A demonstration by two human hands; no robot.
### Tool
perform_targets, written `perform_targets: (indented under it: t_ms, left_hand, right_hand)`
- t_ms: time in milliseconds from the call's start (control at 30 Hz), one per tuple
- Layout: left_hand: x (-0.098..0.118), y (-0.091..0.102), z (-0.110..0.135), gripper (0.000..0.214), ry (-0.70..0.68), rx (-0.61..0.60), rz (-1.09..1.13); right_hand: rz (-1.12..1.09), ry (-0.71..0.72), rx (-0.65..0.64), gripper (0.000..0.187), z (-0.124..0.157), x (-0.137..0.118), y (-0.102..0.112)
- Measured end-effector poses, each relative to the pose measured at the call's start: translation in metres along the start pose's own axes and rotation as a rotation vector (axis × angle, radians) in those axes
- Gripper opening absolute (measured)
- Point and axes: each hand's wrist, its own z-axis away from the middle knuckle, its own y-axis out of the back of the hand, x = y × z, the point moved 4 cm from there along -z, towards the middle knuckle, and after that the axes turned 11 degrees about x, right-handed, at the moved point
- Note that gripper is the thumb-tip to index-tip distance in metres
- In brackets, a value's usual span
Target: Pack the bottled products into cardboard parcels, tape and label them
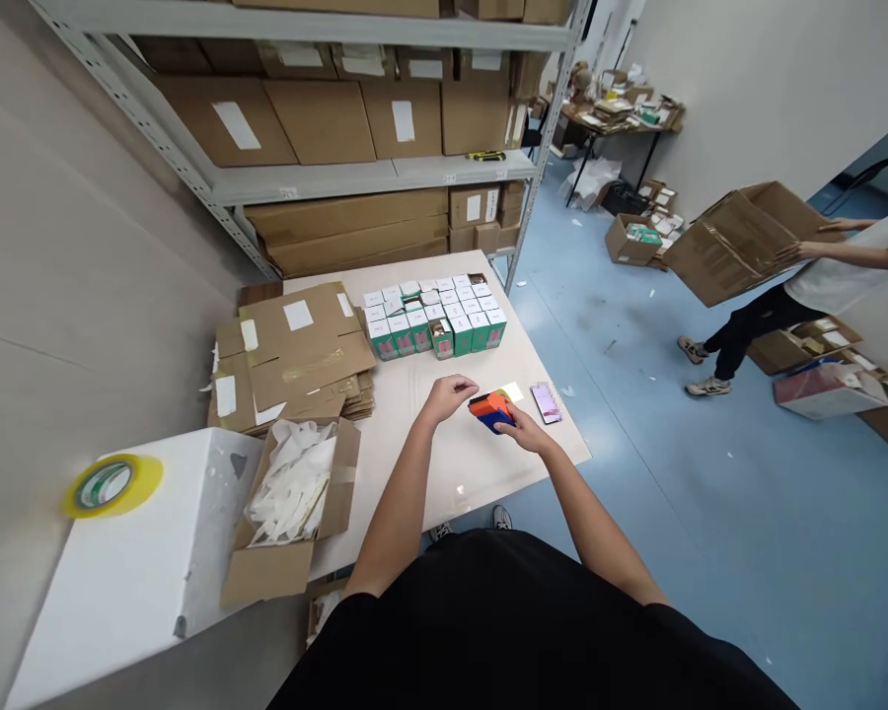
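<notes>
Orange-and-blue tool (492,410) near the bench's (480,471) right edge, bare board open toward the near edge. Gripped from the right by right hand (527,431), fingers closed around it. Left hand (450,394) just beside its left end, fingers curled, grip unclear. One tool, one phone (546,402) beside it. Farther back, one block of small green-and-white boxes (435,318), uncountable from here.
</notes>
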Motion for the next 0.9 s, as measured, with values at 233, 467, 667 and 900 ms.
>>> perform_targets:
  t_ms: [233, 467, 667, 900]
  left_hand:
    - [0.056, 0.040, 0.011, 0.030, -0.259, 0.321, -0.215]
    - [0.110, 0.069, 0.030, 0.028, -0.457, 0.398, -0.397]
    - [0.134, 0.039, 0.073, 0.046, -0.585, 0.510, -0.650]
    - [0.140, 0.035, 0.115, 0.079, -0.471, 0.778, -0.505]
  right_hand:
    - [-0.143, 0.016, -0.109, 0.051, -0.013, -0.027, -0.018]
    - [-0.257, -0.031, -0.119, 0.047, -0.011, -0.024, -0.027]
    - [-0.271, -0.006, -0.029, 0.048, -0.017, -0.029, -0.019]
    - [-0.307, -0.038, -0.059, 0.053, -0.023, -0.025, -0.009]
